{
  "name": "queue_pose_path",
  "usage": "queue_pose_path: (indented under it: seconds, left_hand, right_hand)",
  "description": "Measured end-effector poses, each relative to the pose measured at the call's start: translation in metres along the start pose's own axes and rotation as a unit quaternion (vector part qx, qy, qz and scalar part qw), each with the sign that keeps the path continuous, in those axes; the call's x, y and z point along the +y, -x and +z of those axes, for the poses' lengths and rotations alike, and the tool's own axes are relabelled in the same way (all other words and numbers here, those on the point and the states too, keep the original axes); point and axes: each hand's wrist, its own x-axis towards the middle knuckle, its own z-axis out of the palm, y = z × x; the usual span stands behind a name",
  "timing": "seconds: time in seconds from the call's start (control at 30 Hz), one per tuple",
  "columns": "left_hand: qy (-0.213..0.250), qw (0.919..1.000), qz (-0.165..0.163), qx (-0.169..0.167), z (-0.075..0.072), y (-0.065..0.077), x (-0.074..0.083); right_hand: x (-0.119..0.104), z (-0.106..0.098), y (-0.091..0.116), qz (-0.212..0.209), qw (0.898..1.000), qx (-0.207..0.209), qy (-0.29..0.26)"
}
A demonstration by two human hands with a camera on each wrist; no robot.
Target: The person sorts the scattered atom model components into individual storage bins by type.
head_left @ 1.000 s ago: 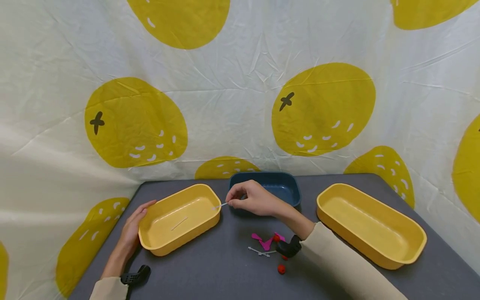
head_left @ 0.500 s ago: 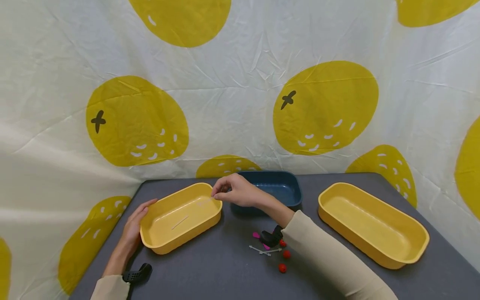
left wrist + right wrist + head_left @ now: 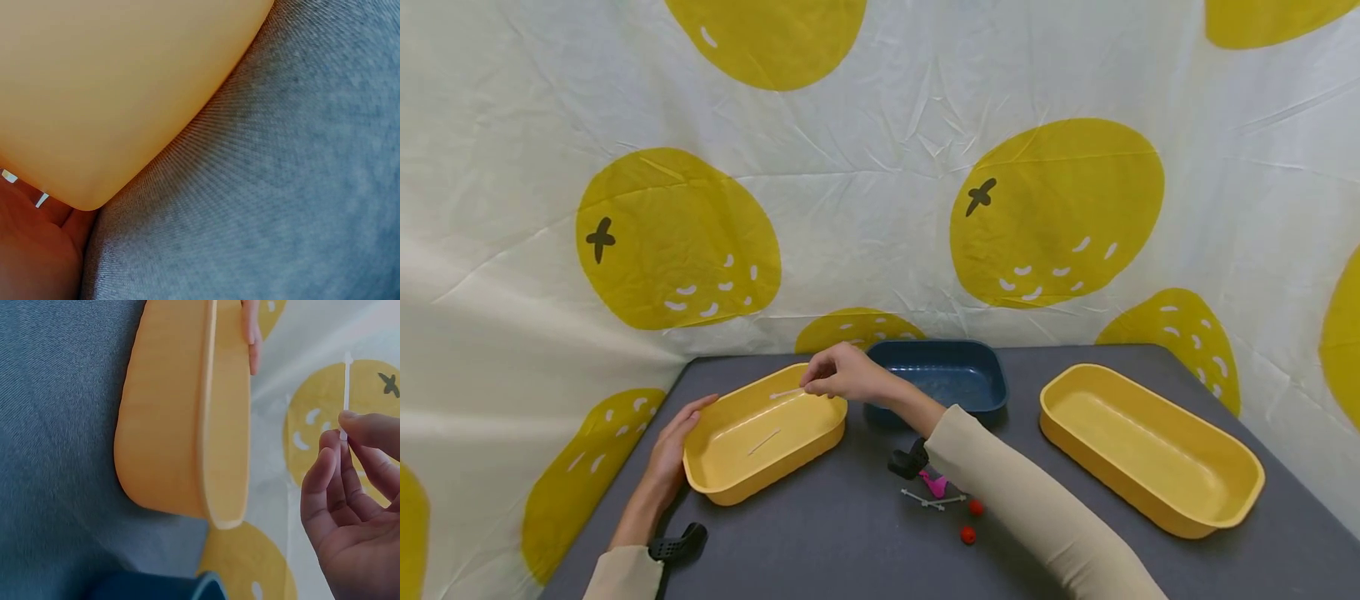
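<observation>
Between thumb and fingertips, my right hand pinches a thin white stick over the far right end of the left yellow tub. The right wrist view shows the stick's small knobbed tip standing out past the thumb. Another thin white stick lies on the floor of that tub. My left hand rests along the tub's left end, its fingers extended against the outer wall. In the left wrist view, the tub's side hides part of the left palm.
A dark blue tub stands at the back middle, a second yellow tub at the right. On the dark table lie several grey sticks, a pink piece and red balls, near the right sleeve. A fruit-patterned cloth hangs behind.
My right hand has moved left with the white stick, from beside the left yellow tub to over its far right end. The left hand stays at the tub's end.
</observation>
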Motion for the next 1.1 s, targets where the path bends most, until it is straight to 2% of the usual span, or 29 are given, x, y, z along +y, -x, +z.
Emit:
queue_pose_path:
  seconds: [0.2, 0.43, 0.67, 0.9, 1.1]
  left_hand:
    - [-0.002, 1.0, 0.003, 0.003, 0.002, -0.001, 0.001]
    - [0.001, 1.0, 0.007, 0.006, 0.002, -0.001, 0.0]
    - [0.002, 1.0, 0.006, 0.006, 0.001, -0.002, 0.001]
    - [0.01, 0.9998, 0.01, 0.01, 0.0, -0.005, 0.001]
    - [0.008, 0.9999, -0.004, 0.01, 0.0, -0.003, 0.0]
  right_hand:
    - [0.007, 0.012, -0.016, 0.003, 1.0, 0.0, -0.022]
    - [0.013, 0.034, -0.036, 0.037, 0.997, 0.008, -0.066]
    - [0.027, 0.06, -0.056, 0.072, 0.99, 0.028, -0.116]
    - [0.037, 0.076, -0.069, 0.108, 0.983, 0.063, -0.133]
    - [0.041, 0.085, -0.074, 0.127, 0.98, 0.073, -0.132]
